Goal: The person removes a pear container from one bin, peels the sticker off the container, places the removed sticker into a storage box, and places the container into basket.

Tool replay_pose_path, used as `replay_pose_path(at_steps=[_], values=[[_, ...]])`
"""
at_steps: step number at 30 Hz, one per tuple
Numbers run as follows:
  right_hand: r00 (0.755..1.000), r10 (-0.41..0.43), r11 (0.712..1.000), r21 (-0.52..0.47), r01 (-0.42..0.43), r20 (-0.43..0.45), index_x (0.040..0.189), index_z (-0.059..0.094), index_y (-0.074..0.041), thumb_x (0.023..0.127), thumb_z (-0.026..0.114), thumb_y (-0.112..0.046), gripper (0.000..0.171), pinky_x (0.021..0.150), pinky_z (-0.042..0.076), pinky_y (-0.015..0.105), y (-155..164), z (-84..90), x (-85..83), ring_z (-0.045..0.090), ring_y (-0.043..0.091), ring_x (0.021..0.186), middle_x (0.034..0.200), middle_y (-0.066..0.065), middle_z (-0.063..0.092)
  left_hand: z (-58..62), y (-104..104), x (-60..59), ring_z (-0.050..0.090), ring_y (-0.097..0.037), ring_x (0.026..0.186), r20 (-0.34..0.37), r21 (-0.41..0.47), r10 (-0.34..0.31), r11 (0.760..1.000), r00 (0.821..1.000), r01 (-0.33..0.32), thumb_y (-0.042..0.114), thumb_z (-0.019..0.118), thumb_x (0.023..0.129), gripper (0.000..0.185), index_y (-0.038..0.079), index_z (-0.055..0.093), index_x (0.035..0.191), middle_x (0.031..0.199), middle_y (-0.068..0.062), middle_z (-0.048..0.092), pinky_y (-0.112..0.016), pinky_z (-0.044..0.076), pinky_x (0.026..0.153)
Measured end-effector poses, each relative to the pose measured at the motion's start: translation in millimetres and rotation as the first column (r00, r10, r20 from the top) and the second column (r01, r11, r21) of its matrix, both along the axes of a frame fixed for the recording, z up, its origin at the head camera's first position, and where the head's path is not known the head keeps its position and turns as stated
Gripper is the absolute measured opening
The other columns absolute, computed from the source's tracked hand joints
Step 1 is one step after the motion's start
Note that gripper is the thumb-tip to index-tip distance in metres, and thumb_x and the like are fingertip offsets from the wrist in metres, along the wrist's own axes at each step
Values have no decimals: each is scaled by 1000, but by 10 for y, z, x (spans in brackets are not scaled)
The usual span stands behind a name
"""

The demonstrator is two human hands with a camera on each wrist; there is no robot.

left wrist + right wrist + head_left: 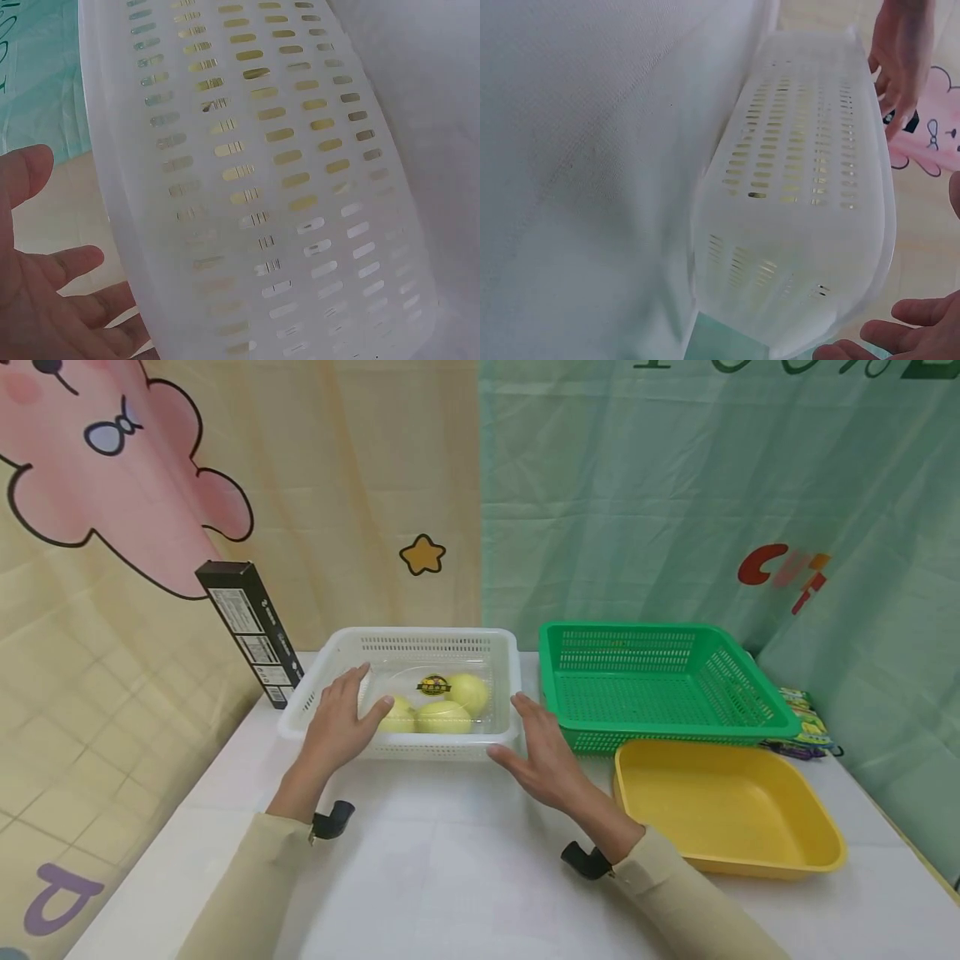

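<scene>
A white plastic basket (429,748) with slotted walls stands on the table in the head view. In it sits a clear plastic fruit box (390,675) with a black and gold label (433,685) and several pale yellow-green round fruits (444,718). My left hand (339,722) is over the basket's front left part, fingers extended and thumb pointing toward the fruit. By the right front corner is my right hand (542,758), its fingers spread beside the rim. Both wrist views show the slotted basket wall (262,180) with relaxed fingers near its rim and nothing gripped.
A green slotted basket (667,733) stands to the right, with a yellow tray (727,810) in front of it. Colourful packets (806,727) lie at the far right. On the left, a tall black box (251,635) leans beside the white basket. Printed curtains (600,510) hang behind.
</scene>
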State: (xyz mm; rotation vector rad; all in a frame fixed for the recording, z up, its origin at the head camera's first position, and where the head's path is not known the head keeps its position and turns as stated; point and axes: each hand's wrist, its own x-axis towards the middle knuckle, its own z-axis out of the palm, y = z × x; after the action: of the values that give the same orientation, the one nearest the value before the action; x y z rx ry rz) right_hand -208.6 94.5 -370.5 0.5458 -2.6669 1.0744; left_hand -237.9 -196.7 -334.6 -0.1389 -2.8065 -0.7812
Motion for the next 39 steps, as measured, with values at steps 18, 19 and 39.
replay_pose_path(at_steps=[18,19,39], values=[[998,-42,999,29,41,41,147,27,-7,88,61,-45,78,113,26,57,-87,-82,-159,24,33,143,157,11,23,0,-168,-258,24,-45,139,125,-28,-27,999,992,31,50,43,95,74,9,17,151,153,-24,22,-63,24,110],[998,-42,999,27,41,40,147,27,-7,88,61,-45,78,113,26,57,-89,-86,-165,24,33,143,157,11,23,-4,-175,-276,24,-45,140,139,-25,-27,999,990,31,51,43,95,75,9,16,151,154,-24,22,-63,24,110],[996,-59,998,30,57,62,149,23,-9,88,59,-49,82,113,24,58,-144,-182,-260,23,35,142,159,10,17,-74,-335,-567,23,-46,140,290,26,-118,993,950,116,58,42,93,84,9,9,152,153,-28,20,-61,21,112]])
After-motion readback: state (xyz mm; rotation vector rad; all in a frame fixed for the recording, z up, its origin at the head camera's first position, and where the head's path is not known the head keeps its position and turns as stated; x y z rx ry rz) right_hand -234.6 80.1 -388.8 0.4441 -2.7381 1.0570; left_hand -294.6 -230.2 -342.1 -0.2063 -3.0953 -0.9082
